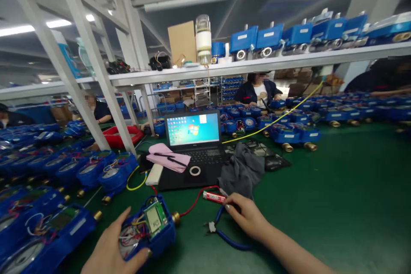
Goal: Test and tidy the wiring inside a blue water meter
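My left hand (111,246) is around the near side of a blue water meter (163,239), fingers at its left and thumb along its front. The meter's cover is off, showing coloured wires and a green circuit board with a small display (155,221). A brass fitting (175,218) sticks out on its right. My right hand (245,214) is low over the table with thumb and forefinger pinched; what they hold, if anything, is hidden. At its fingertips are a red-and-white tube-like stick (214,197) and blue-handled cutting pliers (233,245), one handle running under the fingers.
Behind stand a laptop (192,130), with a pink cloth (168,158) on it, and a grey cloth (244,169). A red cable (195,203) and yellow cable (276,122) cross the green table. Rows of blue meters (83,173) line the left; a shelf (180,76) spans above. Co-workers sit beyond.
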Demonstrator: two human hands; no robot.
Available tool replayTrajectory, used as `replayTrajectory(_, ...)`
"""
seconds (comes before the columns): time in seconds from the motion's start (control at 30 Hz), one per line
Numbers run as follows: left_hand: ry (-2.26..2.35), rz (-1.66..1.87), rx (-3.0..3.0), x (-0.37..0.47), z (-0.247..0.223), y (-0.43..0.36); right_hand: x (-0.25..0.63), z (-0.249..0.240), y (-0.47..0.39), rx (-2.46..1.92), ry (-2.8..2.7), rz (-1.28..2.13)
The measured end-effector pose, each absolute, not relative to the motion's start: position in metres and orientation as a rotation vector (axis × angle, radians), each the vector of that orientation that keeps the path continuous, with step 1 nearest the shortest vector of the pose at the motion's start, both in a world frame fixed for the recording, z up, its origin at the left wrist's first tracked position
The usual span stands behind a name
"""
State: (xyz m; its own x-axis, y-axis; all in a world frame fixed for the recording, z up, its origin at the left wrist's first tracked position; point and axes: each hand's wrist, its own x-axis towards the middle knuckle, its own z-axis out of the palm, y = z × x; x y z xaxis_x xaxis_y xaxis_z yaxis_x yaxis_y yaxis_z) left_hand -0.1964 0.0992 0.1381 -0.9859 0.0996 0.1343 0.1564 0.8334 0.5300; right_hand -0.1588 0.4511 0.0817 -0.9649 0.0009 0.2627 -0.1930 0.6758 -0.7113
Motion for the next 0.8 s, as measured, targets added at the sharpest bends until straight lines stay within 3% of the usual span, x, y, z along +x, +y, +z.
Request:
replayTrajectory(0.4, -2.956, -0.911, -0.403, -0.186, 0.153, 0.100, -0.146, 0.069, 0.453, 0.400, -2.964, 1.127)
replayTrajectory(0.67, -2.957, -0.762, -0.525, -0.192, 0.144, 0.072, -0.134, 0.085, 0.422, 0.649, -2.974, 1.219)
replayTrajectory(0.8, -2.915, -0.719, -0.631, -0.192, 0.143, 0.056, -0.150, 0.096, 0.427, 0.497, -2.994, 0.969)
